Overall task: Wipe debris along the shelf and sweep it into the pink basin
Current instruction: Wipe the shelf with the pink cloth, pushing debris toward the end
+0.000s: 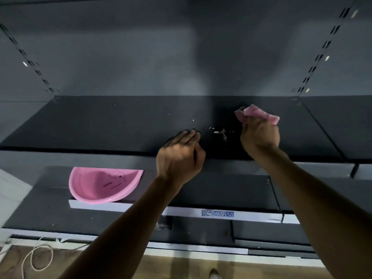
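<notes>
A small heap of pale debris lies on the dark shelf, between my two hands. My right hand grips a crumpled pink cloth, held just right of the heap. My left hand sits at the shelf's front edge left of the debris, fingers straight and together, holding nothing. A few loose white specks lie further back on the shelf. The pink basin stands on the lower shelf, down and to the left of my left hand, partly tucked under the upper shelf.
Grey back panel with slotted uprights rises behind the shelf. The lower shelf carries a blue price label on its white front strip. A white cord lies on the wooden floor at the bottom left.
</notes>
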`<state>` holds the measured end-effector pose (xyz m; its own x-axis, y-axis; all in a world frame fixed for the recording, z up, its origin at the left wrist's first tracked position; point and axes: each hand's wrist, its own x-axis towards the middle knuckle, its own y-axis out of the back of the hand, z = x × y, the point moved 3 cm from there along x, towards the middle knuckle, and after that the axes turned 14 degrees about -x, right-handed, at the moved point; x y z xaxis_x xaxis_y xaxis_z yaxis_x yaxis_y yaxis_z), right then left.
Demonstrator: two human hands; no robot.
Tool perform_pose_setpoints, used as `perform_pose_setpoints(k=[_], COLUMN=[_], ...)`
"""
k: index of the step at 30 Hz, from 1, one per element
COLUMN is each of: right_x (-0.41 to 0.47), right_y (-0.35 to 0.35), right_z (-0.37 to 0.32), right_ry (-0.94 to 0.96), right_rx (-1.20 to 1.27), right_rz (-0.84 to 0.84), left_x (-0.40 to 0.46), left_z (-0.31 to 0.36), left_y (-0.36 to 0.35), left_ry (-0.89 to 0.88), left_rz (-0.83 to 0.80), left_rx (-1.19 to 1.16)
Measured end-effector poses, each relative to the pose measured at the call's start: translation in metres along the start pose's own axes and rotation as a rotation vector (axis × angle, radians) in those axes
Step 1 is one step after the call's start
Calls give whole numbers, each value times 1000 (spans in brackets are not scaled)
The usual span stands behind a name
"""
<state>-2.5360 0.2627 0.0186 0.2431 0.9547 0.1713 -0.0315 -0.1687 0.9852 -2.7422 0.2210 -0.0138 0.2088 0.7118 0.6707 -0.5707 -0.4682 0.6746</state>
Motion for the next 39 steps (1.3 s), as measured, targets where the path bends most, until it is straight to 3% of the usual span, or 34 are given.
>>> perform_pose_setpoints(k=[6,17,23,28,34,39], right_x=[-24,-52,-67,-81,-69,-65], right_y=[10,20,24,31,35,54], right_z=[-36,-83,-114,-148,-133,-96], right_ry=[-67,-134,-147,-107,-346,-442], right_rx=[-127,-58,44,203,461,514], right_rz=[-34,-29,-3,20,-52,40], left_x=[1,-16,-27,-34,-33,-31], left_z=[-9,-64,-92,-109,-110,-109], left_y=[2,44,67,74,74,73], left_ry=[-9,56,100,109,132,128], left_rz=[-149,-250,-67,-35,-39,-57], left_rx=[-11,106,176,201,156,134])
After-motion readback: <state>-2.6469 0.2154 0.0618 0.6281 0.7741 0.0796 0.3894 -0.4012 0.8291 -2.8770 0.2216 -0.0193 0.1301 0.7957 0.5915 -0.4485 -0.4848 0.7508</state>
